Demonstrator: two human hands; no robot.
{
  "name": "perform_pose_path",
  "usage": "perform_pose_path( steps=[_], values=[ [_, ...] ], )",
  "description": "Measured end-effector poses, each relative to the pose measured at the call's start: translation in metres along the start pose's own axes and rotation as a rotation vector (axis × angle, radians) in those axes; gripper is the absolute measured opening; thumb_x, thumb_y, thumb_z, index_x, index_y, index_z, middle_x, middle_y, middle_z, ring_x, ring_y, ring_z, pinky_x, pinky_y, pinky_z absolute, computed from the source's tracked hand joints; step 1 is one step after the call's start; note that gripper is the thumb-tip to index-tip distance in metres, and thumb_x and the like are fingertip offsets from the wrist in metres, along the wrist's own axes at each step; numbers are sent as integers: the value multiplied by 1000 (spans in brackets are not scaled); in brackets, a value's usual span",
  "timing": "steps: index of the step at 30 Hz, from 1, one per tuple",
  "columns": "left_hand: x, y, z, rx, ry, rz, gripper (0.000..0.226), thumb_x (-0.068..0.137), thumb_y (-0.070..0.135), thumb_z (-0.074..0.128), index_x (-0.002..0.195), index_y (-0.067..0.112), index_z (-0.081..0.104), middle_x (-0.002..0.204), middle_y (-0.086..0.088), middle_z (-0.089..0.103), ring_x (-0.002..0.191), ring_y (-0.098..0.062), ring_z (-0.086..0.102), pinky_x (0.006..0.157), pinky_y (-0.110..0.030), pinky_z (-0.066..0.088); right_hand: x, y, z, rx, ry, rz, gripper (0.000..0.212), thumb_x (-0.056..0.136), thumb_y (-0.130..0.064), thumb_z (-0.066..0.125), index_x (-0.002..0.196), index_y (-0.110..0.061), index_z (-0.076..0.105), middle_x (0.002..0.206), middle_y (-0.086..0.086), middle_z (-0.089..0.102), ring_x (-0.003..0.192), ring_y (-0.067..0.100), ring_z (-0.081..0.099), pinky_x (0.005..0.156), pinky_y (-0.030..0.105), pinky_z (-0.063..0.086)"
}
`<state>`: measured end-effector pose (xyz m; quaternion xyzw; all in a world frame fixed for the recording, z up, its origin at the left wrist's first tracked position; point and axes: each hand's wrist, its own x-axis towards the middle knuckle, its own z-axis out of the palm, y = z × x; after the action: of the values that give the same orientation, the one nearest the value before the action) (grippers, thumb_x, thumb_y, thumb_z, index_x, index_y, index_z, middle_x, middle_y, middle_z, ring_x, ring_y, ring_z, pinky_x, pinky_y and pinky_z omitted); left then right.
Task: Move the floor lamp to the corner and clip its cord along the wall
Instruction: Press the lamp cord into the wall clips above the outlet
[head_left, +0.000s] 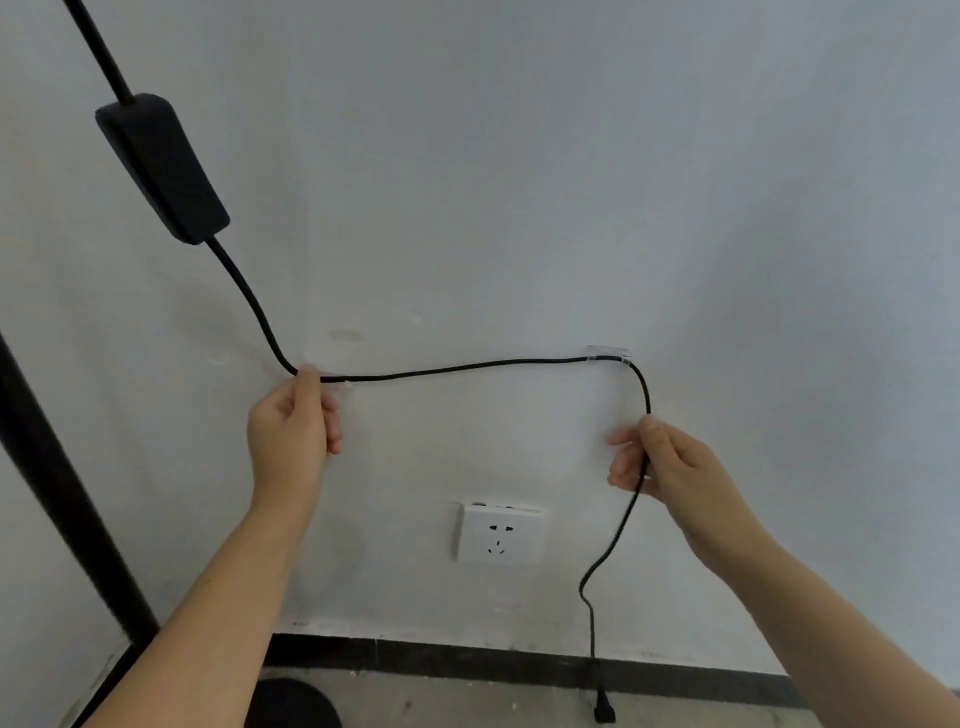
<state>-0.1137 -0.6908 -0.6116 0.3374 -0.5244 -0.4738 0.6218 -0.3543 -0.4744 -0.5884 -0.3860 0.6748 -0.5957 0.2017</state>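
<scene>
A black lamp cord runs across the white wall. It drops from an inline switch box at upper left, passes a clear clip and a second clear clip, then hangs down to its plug on the floor. My left hand pinches the cord at the left clip. My right hand grips the hanging cord just below the right clip. The lamp's black pole slants up the left edge, and its round base shows at the bottom.
A white wall socket sits between my hands, lower down, with nothing plugged in. A dark skirting strip runs along the foot of the wall above the grey floor.
</scene>
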Motion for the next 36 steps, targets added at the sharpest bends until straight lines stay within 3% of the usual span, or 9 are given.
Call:
perform_pose_path(
  steps=[3,6,12,16,20,23,27,33,36],
  values=[
    [-1,-1,2,-10,13,-6,45,94,38,45,55,17,51,33,6,48,29,-8,41,33,-15,32,-20,34,-8,119,-48,140,39,102,-27,36,88,-11,69,67,-1,67,70,15,67,75,33,58],
    [-1,-3,4,-43,36,-20,44,92,39,46,56,15,52,32,8,46,30,-9,41,34,-15,33,-34,60,-10,184,-68,271,37,101,-27,40,84,-9,68,65,4,61,61,15,62,64,29,57],
    [-6,-5,6,-144,49,-12,43,89,39,46,55,13,52,32,7,43,31,-11,40,33,-15,32,-24,62,-14,-27,20,276,39,98,-33,47,71,-14,69,45,-8,46,37,8,36,38,18,30],
    [-20,-10,10,-39,47,144,38,83,23,44,45,19,47,30,7,40,31,-11,36,35,-18,28,-22,60,-16,-199,85,207,40,97,-32,48,64,-19,67,45,-8,38,38,8,33,45,20,32],
    [-42,-16,23,198,-109,352,37,82,21,41,46,12,43,43,-7,43,37,-20,34,37,-33,26,-19,57,-17,-307,86,147,41,96,-32,50,61,-20,66,39,-14,48,37,1,43,53,21,33],
    [-61,-15,47,339,-320,446,51,87,31,44,48,-3,44,42,-21,39,43,-32,38,43,-39,31,-15,55,-18,-331,125,144,42,97,-33,48,60,-21,63,39,-10,47,43,13,39,49,24,35],
    [-97,-10,94,477,-623,330,53,86,46,51,59,1,54,52,-24,50,47,-30,50,52,-44,45,-11,60,-23,-375,160,121,43,96,-38,47,58,-21,58,46,-5,39,45,16,39,49,26,36],
    [-135,13,177,520,-770,157,44,93,46,49,69,11,62,53,-2,59,53,-26,59,64,-41,55,-15,86,-32,-364,83,145,31,99,-29,43,75,-22,61,65,-2,54,53,10,51,53,15,43],
    [-129,14,194,518,-774,118,43,96,38,46,63,15,60,55,-4,63,50,-24,58,67,-40,56,-24,102,-27,-345,35,207,32,101,-24,39,77,-23,61,65,-2,60,59,10,60,67,25,52]
  ],
)
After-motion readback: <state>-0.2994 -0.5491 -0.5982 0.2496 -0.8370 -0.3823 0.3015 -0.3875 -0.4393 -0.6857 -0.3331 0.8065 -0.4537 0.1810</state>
